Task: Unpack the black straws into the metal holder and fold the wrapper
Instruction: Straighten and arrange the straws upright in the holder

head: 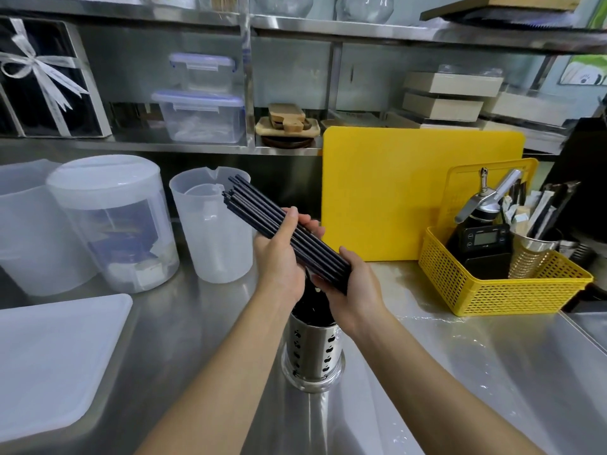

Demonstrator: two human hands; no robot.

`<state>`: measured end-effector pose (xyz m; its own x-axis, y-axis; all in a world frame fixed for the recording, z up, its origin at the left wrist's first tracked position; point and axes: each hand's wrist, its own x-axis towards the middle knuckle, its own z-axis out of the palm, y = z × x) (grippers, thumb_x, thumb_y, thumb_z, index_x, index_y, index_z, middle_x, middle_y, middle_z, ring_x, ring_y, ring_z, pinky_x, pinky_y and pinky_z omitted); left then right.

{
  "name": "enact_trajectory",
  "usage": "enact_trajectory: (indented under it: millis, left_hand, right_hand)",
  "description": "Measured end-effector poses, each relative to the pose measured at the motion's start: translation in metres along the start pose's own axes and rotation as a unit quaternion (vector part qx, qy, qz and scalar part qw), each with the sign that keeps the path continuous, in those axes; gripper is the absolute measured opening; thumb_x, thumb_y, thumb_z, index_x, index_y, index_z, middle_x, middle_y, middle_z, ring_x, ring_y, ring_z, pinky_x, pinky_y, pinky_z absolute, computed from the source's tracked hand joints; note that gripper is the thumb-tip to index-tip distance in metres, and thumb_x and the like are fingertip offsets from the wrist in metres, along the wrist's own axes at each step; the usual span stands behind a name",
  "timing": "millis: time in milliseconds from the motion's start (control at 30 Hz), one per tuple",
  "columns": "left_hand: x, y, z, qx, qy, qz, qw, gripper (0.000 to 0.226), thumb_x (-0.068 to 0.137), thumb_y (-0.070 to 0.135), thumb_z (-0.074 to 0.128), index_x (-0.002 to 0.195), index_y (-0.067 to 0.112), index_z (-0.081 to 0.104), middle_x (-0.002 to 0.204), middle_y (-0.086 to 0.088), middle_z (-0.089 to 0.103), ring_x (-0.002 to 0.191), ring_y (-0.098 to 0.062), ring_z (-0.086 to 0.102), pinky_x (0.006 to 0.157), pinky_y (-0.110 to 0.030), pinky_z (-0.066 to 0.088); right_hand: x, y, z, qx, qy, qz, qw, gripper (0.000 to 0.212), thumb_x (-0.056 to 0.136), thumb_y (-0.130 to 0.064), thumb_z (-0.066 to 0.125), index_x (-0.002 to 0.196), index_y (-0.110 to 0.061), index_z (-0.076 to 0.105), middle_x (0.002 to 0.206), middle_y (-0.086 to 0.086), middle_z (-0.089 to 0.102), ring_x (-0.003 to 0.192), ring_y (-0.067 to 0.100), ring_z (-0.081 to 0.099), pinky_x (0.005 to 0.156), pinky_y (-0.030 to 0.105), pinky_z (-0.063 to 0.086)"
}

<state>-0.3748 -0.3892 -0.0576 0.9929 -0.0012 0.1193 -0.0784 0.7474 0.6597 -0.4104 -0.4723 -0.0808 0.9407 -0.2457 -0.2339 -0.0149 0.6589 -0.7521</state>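
While aslant, slim black straws (256, 208).

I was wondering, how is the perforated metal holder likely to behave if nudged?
The metal holder is tall and narrow, so a push near its rim may tip it, though its flared base probably helps. On the smooth steel counter it could also slide. Being perforated, likely light.

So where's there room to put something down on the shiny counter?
Bare steel lies between the white tray and the metal holder. Right of the holder, glints hint at something clear lying there. The back left is crowded with jugs.
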Motion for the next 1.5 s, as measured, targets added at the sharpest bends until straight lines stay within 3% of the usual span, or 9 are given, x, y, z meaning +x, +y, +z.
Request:
enact_trajectory:
  millis: [100, 233, 333, 467, 600, 800, 1033, 1333, 1500]
  left_hand:
    - [-0.001, 0.006, -0.005, 0.057, -0.048, -0.018, 0.997, 0.011, 0.089, 0.009, 0.055, 0.078, 0.011, 0.055, 0.056, 0.001, 0.059, 0.052, -0.014, 0.059, 0.055, -0.03, 0.053]
    - [-0.009, 0.016, -0.018, 0.144, -0.216, -0.168, 0.951, 0.005, 0.081, 0.009, 0.062, 0.08, 0.01, 0.057, 0.06, -0.001, 0.058, 0.05, -0.013, 0.055, 0.048, -0.028, 0.051]
    - [-0.019, 0.013, -0.024, 0.158, -0.277, -0.26, 0.911, 0.006, 0.08, 0.009, 0.061, 0.084, 0.008, 0.057, 0.064, -0.002, 0.06, 0.052, -0.014, 0.057, 0.048, -0.029, 0.053]
    - [-0.027, 0.007, -0.026, 0.132, -0.32, -0.287, 0.893, 0.012, 0.082, 0.006, 0.057, 0.094, 0.002, 0.058, 0.073, -0.008, 0.068, 0.063, -0.02, 0.066, 0.055, -0.036, 0.057]
    - [-0.028, 0.005, -0.03, 0.106, -0.331, -0.288, 0.892, 0.027, 0.083, -0.002, 0.053, 0.11, 0.002, 0.059, 0.091, -0.015, 0.07, 0.087, -0.031, 0.068, 0.068, -0.045, 0.059]
    - [-0.027, 0.002, -0.034, 0.11, -0.324, -0.287, 0.895, 0.033, 0.083, -0.002, 0.054, 0.114, 0.006, 0.057, 0.099, -0.014, 0.071, 0.095, -0.034, 0.067, 0.069, -0.045, 0.058]
    - [-0.027, -0.006, -0.036, 0.158, -0.29, -0.267, 0.905, 0.017, 0.074, -0.002, 0.063, 0.09, 0.003, 0.066, 0.079, -0.01, 0.07, 0.074, -0.022, 0.069, 0.059, -0.034, 0.057]
    - [-0.027, -0.008, -0.041, 0.16, -0.267, -0.276, 0.909, 0.021, 0.074, -0.004, 0.062, 0.094, 0.001, 0.062, 0.078, -0.007, 0.072, 0.068, -0.017, 0.069, 0.053, -0.028, 0.055]
    - [-0.027, -0.007, -0.044, 0.136, -0.253, -0.292, 0.912, 0.013, 0.077, 0.0, 0.063, 0.088, 0.006, 0.066, 0.081, -0.012, 0.073, 0.069, -0.021, 0.07, 0.054, -0.03, 0.056]
  right_hand:
    - [0.003, -0.007, -0.004, -0.111, 0.016, -0.045, 0.993, 0.027, 0.093, -0.027, 0.05, 0.084, -0.006, 0.063, 0.079, 0.007, 0.066, 0.073, 0.016, 0.064, 0.061, 0.027, 0.05]
    - [0.003, -0.037, 0.0, -0.212, -0.072, -0.133, 0.965, 0.027, 0.087, -0.034, 0.055, 0.092, -0.009, 0.065, 0.094, 0.009, 0.066, 0.091, 0.021, 0.06, 0.082, 0.035, 0.045]
    - [-0.003, -0.049, 0.006, -0.277, -0.169, -0.136, 0.936, 0.04, 0.078, -0.04, 0.062, 0.099, -0.005, 0.062, 0.087, 0.01, 0.066, 0.081, 0.029, 0.058, 0.068, 0.036, 0.045]
    - [-0.008, -0.046, 0.006, -0.276, -0.198, -0.106, 0.935, 0.023, 0.087, -0.02, 0.06, 0.099, -0.001, 0.059, 0.091, 0.026, 0.066, 0.076, 0.045, 0.054, 0.054, 0.041, 0.047]
    - [-0.01, -0.047, -0.001, -0.247, -0.231, -0.103, 0.936, 0.029, 0.091, -0.009, 0.052, 0.109, 0.013, 0.051, 0.1, 0.032, 0.06, 0.05, 0.01, 0.064, 0.04, 0.016, 0.046]
    - [-0.006, -0.045, -0.007, -0.225, -0.211, -0.115, 0.944, 0.02, 0.073, -0.015, 0.067, 0.088, -0.004, 0.062, 0.073, 0.007, 0.071, 0.066, 0.02, 0.069, 0.054, 0.025, 0.054]
    - [-0.007, -0.035, -0.005, -0.196, -0.173, -0.129, 0.957, 0.006, 0.084, -0.006, 0.061, 0.088, -0.002, 0.059, 0.071, 0.008, 0.066, 0.055, 0.013, 0.065, 0.043, 0.018, 0.047]
    - [-0.003, -0.03, -0.007, -0.223, -0.136, -0.113, 0.959, 0.034, 0.092, -0.035, 0.051, 0.085, -0.003, 0.061, 0.054, -0.002, 0.063, 0.043, 0.009, 0.058, 0.032, 0.015, 0.036]
    - [0.004, -0.03, -0.007, -0.319, -0.034, -0.226, 0.92, 0.038, 0.095, -0.025, 0.048, 0.065, -0.011, 0.066, 0.047, -0.012, 0.06, 0.049, 0.0, 0.055, 0.049, 0.012, 0.041]
